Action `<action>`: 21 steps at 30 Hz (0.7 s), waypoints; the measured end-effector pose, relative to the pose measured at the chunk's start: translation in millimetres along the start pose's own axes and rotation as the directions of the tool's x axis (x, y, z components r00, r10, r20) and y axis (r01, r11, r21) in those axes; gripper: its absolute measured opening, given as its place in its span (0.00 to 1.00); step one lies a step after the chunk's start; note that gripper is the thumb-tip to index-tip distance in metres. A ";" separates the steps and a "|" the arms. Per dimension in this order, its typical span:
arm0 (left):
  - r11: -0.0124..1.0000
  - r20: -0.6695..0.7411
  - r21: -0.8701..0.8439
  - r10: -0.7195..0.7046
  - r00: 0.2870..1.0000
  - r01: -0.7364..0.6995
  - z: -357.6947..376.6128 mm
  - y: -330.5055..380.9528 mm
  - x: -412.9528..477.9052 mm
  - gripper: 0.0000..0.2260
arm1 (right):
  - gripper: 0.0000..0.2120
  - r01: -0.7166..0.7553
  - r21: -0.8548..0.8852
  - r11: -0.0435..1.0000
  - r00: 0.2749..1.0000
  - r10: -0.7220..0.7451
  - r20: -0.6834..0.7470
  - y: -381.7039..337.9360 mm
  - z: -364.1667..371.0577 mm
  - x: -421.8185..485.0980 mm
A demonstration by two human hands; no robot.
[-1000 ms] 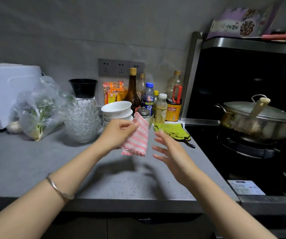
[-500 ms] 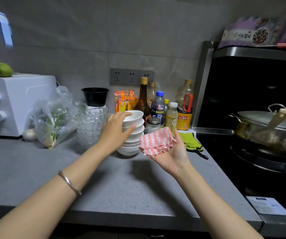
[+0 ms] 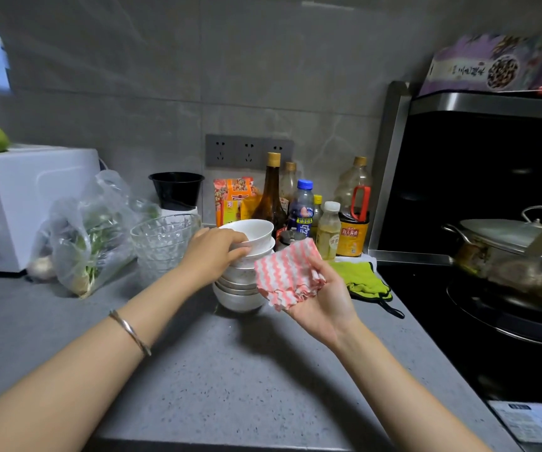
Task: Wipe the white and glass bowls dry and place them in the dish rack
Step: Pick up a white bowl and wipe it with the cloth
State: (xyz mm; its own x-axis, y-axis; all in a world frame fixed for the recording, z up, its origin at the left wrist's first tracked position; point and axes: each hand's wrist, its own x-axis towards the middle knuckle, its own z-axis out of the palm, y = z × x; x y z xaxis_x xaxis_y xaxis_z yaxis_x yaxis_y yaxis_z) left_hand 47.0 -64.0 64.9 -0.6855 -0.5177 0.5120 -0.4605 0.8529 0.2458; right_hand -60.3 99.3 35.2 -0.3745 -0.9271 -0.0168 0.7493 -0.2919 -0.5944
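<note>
The left hand (image 3: 212,256) reaches across the grey tabletop (image 3: 230,370) to a stack of white bowls (image 3: 242,290) standing near the back. Its fingers curl over the near rim of the top white bowl (image 3: 256,230) and grip it, while the bowl sits nested on the ones below. A thin bracelet (image 3: 131,332) circles the left wrist.

The right hand (image 3: 323,298) is held palm up just to the right of the stack, in front of its lower bowls. Its fingers curl loosely round a bunched pink-and-white striped cloth (image 3: 286,275), which lies in the palm and covers part of the stack's right side.

The glass bowls (image 3: 162,243), nested in 1 pile, stand on the tabletop just left of the white stack, behind the left hand and apart from it.

A clear bag of greens (image 3: 90,233) leans beside a white appliance (image 3: 28,197) further left. A black bowl (image 3: 176,189) sits behind the glass pile. Sauce bottles (image 3: 349,220) crowd the wall behind the stack, a green oven glove (image 3: 366,280) lies to the right of the right hand, and a lidded pot (image 3: 508,246) sits on the stove.
</note>
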 end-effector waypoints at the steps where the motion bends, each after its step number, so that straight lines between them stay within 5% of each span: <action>1: 1.000 -0.008 -0.023 0.007 1.000 -0.007 0.9 -1.4 0.6 0.11 | 0.20 0.002 -0.002 1.000 1.000 -0.002 -0.011 0.1 0.2 -0.4; 5: 0.978 -0.115 -0.192 0.060 0.992 -0.082 -1.3 -4.2 5.9 0.08 | 0.11 0.043 -0.101 0.994 0.999 -0.045 -0.020 0.0 1.3 -0.2; 11: 0.823 -0.328 -0.517 0.065 0.942 -0.237 -36.6 31.1 -8.9 0.15 | 0.22 0.192 -0.392 0.899 0.980 -0.196 0.031 -7.0 -5.1 -9.6; 15: 0.663 -0.299 -0.703 0.051 0.953 -0.256 -38.3 61.1 -38.1 0.08 | 0.22 0.317 -0.420 0.850 0.947 -0.311 0.086 -16.6 -12.1 -30.3; 18: 0.581 -0.209 -0.793 0.024 0.978 -0.184 -11.7 70.6 -56.3 0.12 | 0.33 0.399 -0.442 0.803 0.911 -0.401 0.093 -26.7 -16.4 -48.3; 21: 0.498 -0.151 -0.858 -0.015 0.988 -0.124 22.0 78.8 -70.6 0.19 | 0.25 0.507 -0.621 0.598 0.831 -0.530 0.168 -28.4 -17.4 -64.4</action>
State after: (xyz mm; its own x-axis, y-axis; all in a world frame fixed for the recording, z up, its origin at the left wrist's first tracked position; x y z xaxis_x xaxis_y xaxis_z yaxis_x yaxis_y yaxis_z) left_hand 46.7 38.3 30.1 -0.5855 -0.5143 0.6266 0.3392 0.5467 0.7656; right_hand -67.0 171.4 39.2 -0.6168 -0.6552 0.4361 -0.0808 -0.4984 -0.8631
